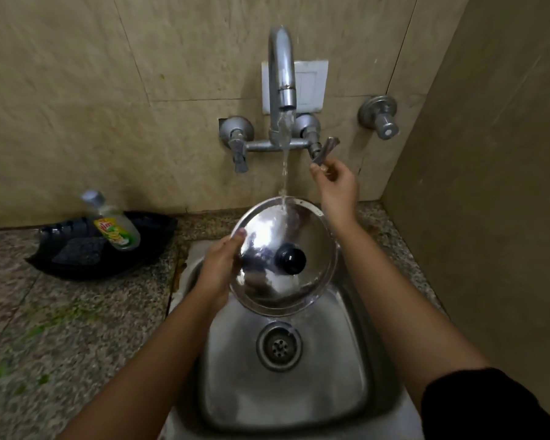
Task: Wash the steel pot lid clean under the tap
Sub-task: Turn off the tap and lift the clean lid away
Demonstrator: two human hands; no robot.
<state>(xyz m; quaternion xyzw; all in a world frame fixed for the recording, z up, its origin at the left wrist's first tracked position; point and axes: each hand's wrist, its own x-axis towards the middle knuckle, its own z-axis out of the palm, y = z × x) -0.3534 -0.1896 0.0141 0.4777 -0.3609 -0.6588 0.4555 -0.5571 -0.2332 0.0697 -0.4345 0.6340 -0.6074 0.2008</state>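
Note:
The round steel pot lid [311,249] with a black knob [290,258] hangs tilted over the sink [346,360], top side facing me. My left hand [223,265] grips its left rim. Water runs from the curved tap [281,68] and lands on the lid's far edge. My right hand [334,182] is raised to the right tap handle [324,150], fingertips touching its lower end.
A black tray [146,249] on the granite counter [77,328] to the left holds a dish soap bottle [115,227] and a dark scrubber [77,252]. A second tap handle [238,147] and a wall valve [380,117] sit on the tiled wall. A side wall stands close on the right.

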